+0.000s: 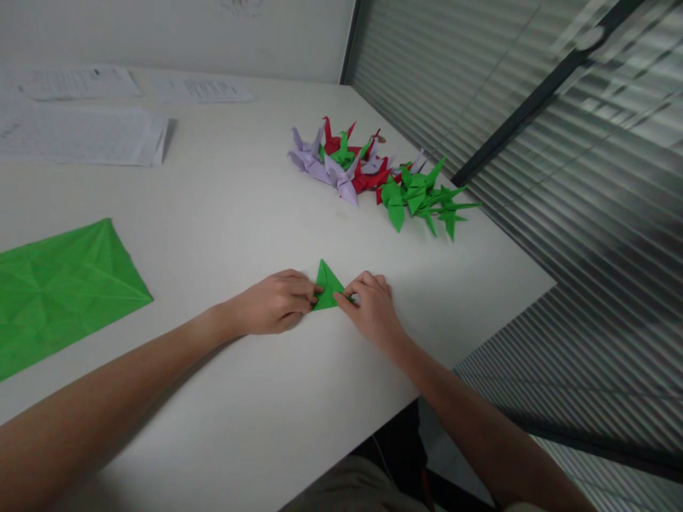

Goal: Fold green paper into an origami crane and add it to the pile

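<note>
A small green folded paper triangle lies on the white table between my hands. My left hand is curled, its fingertips pinching the triangle's left edge. On the other side, my right hand has its fingers bent and presses the triangle's right lower edge. Both forearms reach in from the bottom of the view.
A pile of folded paper cranes, lilac, red and green, sits at the far right near the table edge. A large creased green sheet lies at the left. White printed papers lie at the back left. Window blinds run along the right.
</note>
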The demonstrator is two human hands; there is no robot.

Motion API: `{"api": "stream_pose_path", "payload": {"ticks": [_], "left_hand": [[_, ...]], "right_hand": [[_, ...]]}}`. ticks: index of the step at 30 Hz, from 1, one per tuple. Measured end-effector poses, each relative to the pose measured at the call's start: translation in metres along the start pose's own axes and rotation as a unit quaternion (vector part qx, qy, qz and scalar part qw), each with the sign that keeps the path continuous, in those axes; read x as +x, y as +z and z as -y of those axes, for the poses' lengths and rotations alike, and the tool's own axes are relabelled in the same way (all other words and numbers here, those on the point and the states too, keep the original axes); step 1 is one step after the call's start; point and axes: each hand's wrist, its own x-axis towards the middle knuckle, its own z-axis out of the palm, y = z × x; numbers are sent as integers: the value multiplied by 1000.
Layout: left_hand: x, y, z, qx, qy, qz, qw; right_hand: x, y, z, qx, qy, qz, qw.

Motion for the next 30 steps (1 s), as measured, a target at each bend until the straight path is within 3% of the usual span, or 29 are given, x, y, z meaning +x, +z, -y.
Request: {"api": "stream_pose_path", "payload": {"ticks": [21, 30], "left_hand": [[4, 7, -8, 77, -16, -5, 997], [7, 9, -13, 145, -9, 46, 988]], "right_hand": [[1, -1, -1, 0, -3, -1, 1000], [0, 1, -1, 15, -2, -21, 1000]]}}
